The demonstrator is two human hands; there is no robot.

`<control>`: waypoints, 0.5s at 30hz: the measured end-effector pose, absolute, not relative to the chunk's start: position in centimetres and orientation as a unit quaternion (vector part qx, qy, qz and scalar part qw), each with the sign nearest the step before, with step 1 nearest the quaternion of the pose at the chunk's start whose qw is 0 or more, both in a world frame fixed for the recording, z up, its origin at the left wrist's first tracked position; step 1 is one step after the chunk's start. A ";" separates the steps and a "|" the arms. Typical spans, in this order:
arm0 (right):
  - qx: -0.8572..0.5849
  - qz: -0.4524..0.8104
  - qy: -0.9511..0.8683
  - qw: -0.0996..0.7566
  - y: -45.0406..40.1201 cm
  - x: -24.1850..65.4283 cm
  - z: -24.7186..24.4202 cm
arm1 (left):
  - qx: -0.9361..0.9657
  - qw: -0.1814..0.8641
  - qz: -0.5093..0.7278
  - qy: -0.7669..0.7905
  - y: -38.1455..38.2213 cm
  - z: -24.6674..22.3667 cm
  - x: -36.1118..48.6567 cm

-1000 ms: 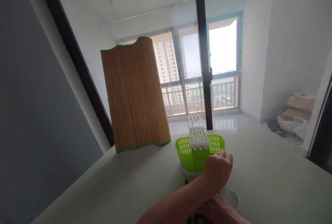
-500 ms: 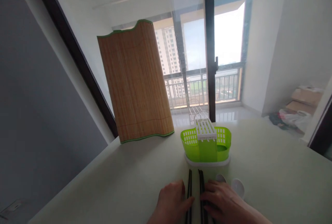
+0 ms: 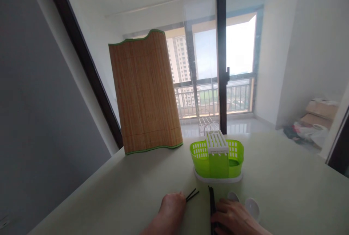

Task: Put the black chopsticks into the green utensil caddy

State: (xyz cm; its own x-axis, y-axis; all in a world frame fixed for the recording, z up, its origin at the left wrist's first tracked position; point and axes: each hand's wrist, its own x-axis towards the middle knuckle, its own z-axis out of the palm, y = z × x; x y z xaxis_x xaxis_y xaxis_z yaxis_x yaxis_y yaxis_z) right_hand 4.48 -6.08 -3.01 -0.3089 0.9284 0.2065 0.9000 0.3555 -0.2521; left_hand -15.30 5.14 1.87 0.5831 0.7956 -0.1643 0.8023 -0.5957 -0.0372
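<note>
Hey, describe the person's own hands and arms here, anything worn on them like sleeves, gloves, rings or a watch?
Both are bare. The left hand has no glove and no ring that shows, and the stretch of forearm behind it carries no sleeve or watch. The right hand is likewise ungloved, with no ring, band or sleeve visible. Only the hands and a short part of each forearm are in frame, so anything worn higher up cannot be seen.
</note>
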 end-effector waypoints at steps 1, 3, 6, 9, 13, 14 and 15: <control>-0.566 0.038 -0.808 0.158 -5.9 4.5 -3.2 | 0.889 0.015 -0.093 0.448 5.3 1.9 -15.4; -0.563 0.023 -0.811 0.156 -5.7 4.5 -3.6 | 0.887 0.002 -0.119 0.447 5.4 2.2 -15.4; -0.555 -0.002 -0.816 0.158 -5.3 4.6 -4.1 | 0.886 -0.011 -0.122 0.447 5.4 3.6 -15.5; -0.548 -0.017 -0.821 0.161 -5.1 4.7 -4.5 | 0.899 0.009 0.008 0.439 5.3 6.1 -15.9; -0.551 -0.012 -0.819 0.162 -5.1 4.8 -4.6 | 0.885 0.140 0.240 0.374 4.7 9.1 -16.6; -0.552 -0.012 -0.818 0.165 -5.1 4.8 -4.7 | 0.873 0.178 0.271 0.363 4.5 9.3 -16.6; -0.551 -0.012 -0.817 0.167 -5.1 4.9 -4.7 | 0.863 0.212 0.290 0.355 4.3 9.4 -16.5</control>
